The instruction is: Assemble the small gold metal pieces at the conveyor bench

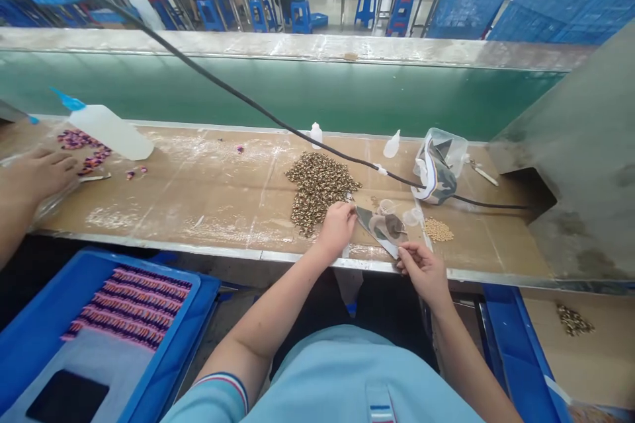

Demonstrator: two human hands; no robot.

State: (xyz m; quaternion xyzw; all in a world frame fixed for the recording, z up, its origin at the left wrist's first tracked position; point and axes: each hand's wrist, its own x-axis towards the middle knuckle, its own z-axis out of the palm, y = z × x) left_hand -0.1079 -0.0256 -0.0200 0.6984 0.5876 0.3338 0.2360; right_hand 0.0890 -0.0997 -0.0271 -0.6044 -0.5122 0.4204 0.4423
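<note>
A flat camouflage-patterned piece (pixel 380 226) with a pale edge lies slantwise between my hands, near the bench's front edge. My left hand (pixel 338 228) pinches its upper left corner, beside a pile of small gold-and-dark pieces (pixel 320 188). The lower right end is held between the thumb and fingers of my right hand (pixel 421 268). Two small clear round cups (pixel 385 207) stand just behind the piece. To the right of it lies a small heap of beige beads (pixel 437 230).
A clear tub (pixel 454 149) with camouflage fabric stands back right, near a black cable (pixel 248 102) crossing above the bench. Small white bottles (pixel 392 144) stand behind. At left are a large bottle (pixel 112 132), another person's hand (pixel 42 175) and a blue tray (pixel 106 263).
</note>
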